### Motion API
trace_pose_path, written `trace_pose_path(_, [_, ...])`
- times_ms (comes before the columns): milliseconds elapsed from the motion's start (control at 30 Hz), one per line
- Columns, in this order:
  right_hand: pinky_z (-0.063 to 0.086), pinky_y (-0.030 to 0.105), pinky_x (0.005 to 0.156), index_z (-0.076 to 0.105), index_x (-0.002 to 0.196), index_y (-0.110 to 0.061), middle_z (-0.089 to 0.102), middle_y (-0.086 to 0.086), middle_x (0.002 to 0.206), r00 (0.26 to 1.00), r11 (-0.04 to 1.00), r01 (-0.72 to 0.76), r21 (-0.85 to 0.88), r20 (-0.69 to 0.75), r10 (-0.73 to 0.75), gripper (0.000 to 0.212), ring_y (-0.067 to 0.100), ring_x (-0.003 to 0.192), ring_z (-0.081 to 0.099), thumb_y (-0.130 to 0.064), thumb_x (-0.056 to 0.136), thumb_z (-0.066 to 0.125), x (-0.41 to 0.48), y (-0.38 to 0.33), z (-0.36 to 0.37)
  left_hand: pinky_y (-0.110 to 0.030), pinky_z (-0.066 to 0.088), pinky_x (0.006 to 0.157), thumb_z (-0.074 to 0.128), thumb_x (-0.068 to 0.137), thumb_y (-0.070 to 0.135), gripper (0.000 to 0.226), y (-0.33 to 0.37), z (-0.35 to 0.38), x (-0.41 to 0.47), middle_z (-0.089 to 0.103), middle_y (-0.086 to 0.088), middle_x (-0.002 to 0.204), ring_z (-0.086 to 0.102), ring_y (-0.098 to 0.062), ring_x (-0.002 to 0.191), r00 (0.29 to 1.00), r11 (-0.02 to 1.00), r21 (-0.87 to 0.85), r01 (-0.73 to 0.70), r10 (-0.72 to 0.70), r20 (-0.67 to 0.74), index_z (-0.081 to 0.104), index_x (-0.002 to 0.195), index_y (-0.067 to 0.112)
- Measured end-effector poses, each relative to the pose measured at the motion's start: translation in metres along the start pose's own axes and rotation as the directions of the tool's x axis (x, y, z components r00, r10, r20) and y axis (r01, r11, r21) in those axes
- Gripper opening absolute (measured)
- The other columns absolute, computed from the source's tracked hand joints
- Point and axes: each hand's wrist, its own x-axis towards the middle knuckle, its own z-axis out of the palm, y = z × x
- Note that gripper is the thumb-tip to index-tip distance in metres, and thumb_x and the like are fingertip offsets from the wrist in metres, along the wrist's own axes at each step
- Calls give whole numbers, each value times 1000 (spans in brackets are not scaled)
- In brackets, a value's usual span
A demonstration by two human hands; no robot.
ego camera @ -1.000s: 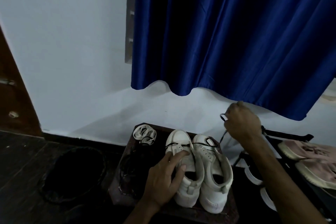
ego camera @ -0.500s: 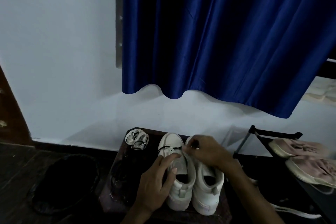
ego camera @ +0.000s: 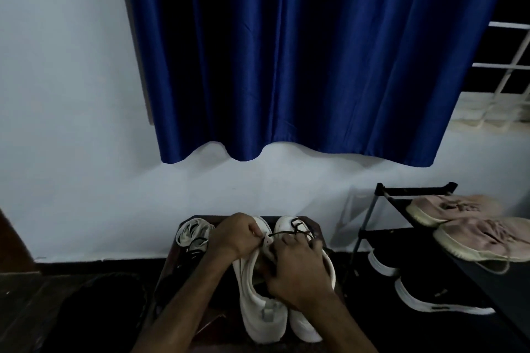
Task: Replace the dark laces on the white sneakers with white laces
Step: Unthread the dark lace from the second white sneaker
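Observation:
Two white sneakers stand side by side, toes to the wall, on a small dark table (ego camera: 169,266). My left hand (ego camera: 233,235) pinches the dark lace (ego camera: 282,233) at the front eyelets of the left sneaker (ego camera: 262,312). From there the lace runs right over the toe of the right sneaker (ego camera: 305,327). Across both sneakers' tongues lies my right hand (ego camera: 298,271), fingers spread over the right one's lacing. A bundle of white laces (ego camera: 190,233) sits at the table's back left corner.
A black shoe rack (ego camera: 381,195) stands to the right with pink sneakers (ego camera: 459,209) on top and black shoes (ego camera: 430,301) below. A blue curtain (ego camera: 286,66) hangs above on the wall. A dark bag (ego camera: 94,309) lies on the floor at left.
My right hand came down from pulling the lace high at the right and now lies over the sneakers. My left hand moved forward from the left sneaker's side and took the lace.

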Motion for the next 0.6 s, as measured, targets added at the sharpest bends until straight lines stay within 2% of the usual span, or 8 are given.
trace_pose_path(67, [41, 49, 81, 67, 89, -20, 67, -1, 92, 1000, 1000, -3, -21, -23, 2, 38, 25, 91, 60, -46, 68, 47, 0, -1, 1, -28, 52, 78, 69, 76, 30, 14, 4, 0, 4, 70, 9, 96, 65, -17, 95, 1000, 997, 79, -13, 12, 4, 61, 65, 31])
trace_pose_path(200, [48, 43, 56, 64, 61, -23, 63, -1, 65, 999, 998, -23, -59, -45, 20, 18, 23, 63, 60, -35, 49, 59, -1, -4, 2, -28, 47, 71, 61, 78, 25, 6, 7, 15, 4, 67, 4, 92, 65, -20, 93, 992, 965, 255, -56, 82, -94, 64, 78, 20])
trace_pose_path(267, [49, 42, 58, 65, 63, -23, 64, 0, 66, 999, 996, -27, -82, -49, 23, 15, 23, 64, 61, -31, 50, 62, -2, -3, 2, -32, 48, 75, 58, 84, 28, 9, 6, 15, 2, 64, 4, 94, 63, -22, 94, 983, 967, 241, -81, 117, -139, 60, 80, 20])
trace_pose_path(333, [49, 46, 71, 68, 77, -20, 67, 4, 80, 999, 996, -23, -87, -24, 21, 20, 27, 79, 63, -26, 62, 57, -2, -2, 1, -32, 45, 71, 56, 88, 30, 13, 3, 5, -1, 63, 6, 90, 61, -23, 89, 962, 990, 136, -33, 69, -266, 55, 80, 19])
trace_pose_path(400, [39, 50, 92, 65, 105, -16, 63, 9, 110, 999, 997, -11, -82, 45, 15, 32, 31, 107, 56, -21, 79, 47, -3, -3, -3, -32, 45, 71, 56, 91, 29, 13, -9, -11, -5, 66, 5, 88, 60, -25, 84, 877, 977, -196, 87, -169, -451, 56, 83, 19])
trace_pose_path(467, [30, 50, 101, 57, 119, -14, 56, 10, 124, 997, 994, -4, -108, 77, 13, 36, 32, 118, 48, -21, 86, 44, -4, -2, -6, -37, 49, 76, 56, 94, 28, 15, -26, -22, -7, 66, -4, 88, 62, -30, 85, 771, 838, -533, 113, -413, -485, 59, 86, 16])
trace_pose_path(500, [30, 51, 103, 57, 119, -14, 56, 10, 123, 997, 993, -1, -116, 77, 10, 36, 32, 118, 48, -21, 86, 45, -5, -2, -6, -37, 49, 78, 56, 96, 29, 17, -31, -25, -10, 64, -5, 85, 62, -32, 88, 767, 820, -559, 123, -436, -470, 58, 89, 13])
trace_pose_path(600, [44, 54, 89, 69, 92, -15, 66, 8, 94, 999, 994, -32, -108, 26, 35, 25, 31, 93, 61, -22, 71, 58, -4, -5, -4, -34, 45, 80, 62, 92, 29, 21, -40, -24, -17, 63, 3, 89, 61, -29, 96, 869, 945, -295, 139, -260, -421, 53, 107, 17])
